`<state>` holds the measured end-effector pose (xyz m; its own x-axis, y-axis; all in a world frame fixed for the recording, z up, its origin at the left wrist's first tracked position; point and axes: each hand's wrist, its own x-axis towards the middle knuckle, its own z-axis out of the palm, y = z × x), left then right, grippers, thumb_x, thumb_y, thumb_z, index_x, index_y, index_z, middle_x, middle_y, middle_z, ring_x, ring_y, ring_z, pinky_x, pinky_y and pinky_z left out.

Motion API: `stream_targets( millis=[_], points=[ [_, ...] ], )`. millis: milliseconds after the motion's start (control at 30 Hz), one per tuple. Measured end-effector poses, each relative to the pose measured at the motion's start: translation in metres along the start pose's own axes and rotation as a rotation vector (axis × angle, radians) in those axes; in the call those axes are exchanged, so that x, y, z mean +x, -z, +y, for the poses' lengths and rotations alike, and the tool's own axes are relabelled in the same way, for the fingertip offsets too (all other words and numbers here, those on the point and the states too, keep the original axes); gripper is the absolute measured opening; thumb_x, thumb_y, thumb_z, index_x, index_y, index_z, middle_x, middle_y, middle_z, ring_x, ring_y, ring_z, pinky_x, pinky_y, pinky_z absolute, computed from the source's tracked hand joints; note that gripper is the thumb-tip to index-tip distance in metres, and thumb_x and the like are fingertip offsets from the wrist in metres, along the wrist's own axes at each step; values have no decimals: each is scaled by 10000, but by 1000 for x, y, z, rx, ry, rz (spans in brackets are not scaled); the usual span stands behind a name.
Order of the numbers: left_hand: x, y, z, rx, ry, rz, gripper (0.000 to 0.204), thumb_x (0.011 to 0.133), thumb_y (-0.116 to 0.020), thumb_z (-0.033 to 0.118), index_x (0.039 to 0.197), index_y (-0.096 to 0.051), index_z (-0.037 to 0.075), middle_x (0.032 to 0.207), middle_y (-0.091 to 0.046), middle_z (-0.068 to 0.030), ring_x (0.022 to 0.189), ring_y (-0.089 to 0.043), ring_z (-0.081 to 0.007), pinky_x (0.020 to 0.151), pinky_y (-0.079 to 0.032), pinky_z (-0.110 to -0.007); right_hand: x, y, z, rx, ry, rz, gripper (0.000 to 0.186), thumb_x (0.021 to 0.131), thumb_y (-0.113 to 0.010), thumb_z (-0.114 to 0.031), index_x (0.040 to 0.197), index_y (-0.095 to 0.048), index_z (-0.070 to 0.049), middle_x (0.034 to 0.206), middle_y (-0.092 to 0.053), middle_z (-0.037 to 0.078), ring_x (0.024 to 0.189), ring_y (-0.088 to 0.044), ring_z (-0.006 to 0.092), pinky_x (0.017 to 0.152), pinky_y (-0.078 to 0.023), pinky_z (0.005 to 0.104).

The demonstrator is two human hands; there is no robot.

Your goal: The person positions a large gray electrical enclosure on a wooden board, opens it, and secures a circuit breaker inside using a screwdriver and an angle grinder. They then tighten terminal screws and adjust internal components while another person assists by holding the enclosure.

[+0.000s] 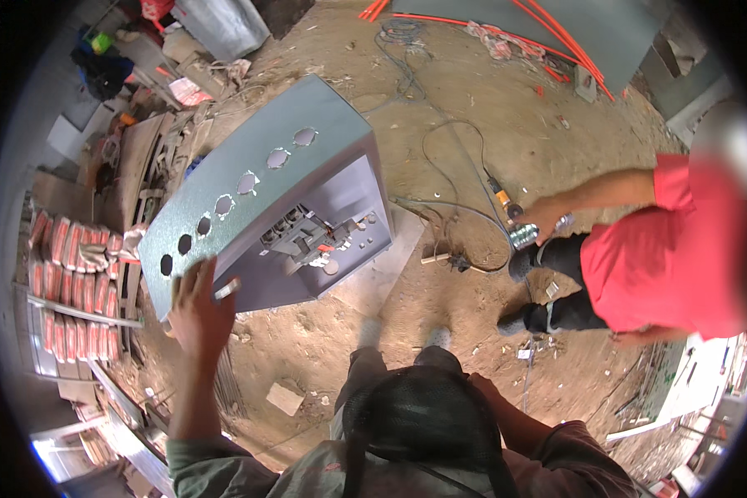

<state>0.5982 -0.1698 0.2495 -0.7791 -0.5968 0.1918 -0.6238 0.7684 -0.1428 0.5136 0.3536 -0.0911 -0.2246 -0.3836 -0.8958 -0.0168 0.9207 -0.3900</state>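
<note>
My left hand (199,311) grips the lower left end of a grey metal box (257,149), with fingers on its face beside a row of several round cutouts. A small pale piece (227,290) shows by the thumb; whether I hold it is unclear. The box's open side shows electrical fittings (303,236) inside. My right hand (485,390) is low at my body beside a black mesh object (419,423), its fingers mostly hidden.
A co-worker (656,257) in red on my right holds a plastic bottle (524,235), near an angle grinder (498,191) and cables. Stacked red-and-white bags (75,290) and boards (141,166) line the left. Orange tubes (556,37) lie at the back. A flat block (286,397) lies near me.
</note>
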Motion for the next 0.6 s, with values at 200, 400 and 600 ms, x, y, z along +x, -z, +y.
stream_targets(
  millis=[200, 400, 600],
  points=[
    [-224, -109, 66, -82, 482, -1182, 728, 863, -594, 737, 1015, -748, 42, 1002, -745, -215, 979, -714, -420, 855, -552, -530, -5, 23, -1, -97, 97, -103, 688, 883, -600, -612, 1256, -620, -35, 1174, -697, 261, 1104, -674, 433, 926, -531, 520],
    [-382, -217, 64, -423, 237, -1436, 687, 893, -567, 685, 1132, -742, 66, 1068, -720, -273, 1047, -695, -439, 903, -542, -533, 11, 8, -13, -195, -32, -32, 619, 889, -619, -543, 1221, -570, -22, 1131, -683, 307, 1105, -665, 452, 922, -524, 514],
    [-458, -230, -5, -595, 157, -1620, 618, 901, -591, 635, 1123, -739, 77, 1064, -722, -261, 1040, -697, -427, 895, -541, -525, 21, -20, -7, -203, 369, -336, 384, 978, -579, -370, 1105, -623, -10, 1140, -706, 216, 1054, -681, 388, 880, -513, 502]
  ],
)
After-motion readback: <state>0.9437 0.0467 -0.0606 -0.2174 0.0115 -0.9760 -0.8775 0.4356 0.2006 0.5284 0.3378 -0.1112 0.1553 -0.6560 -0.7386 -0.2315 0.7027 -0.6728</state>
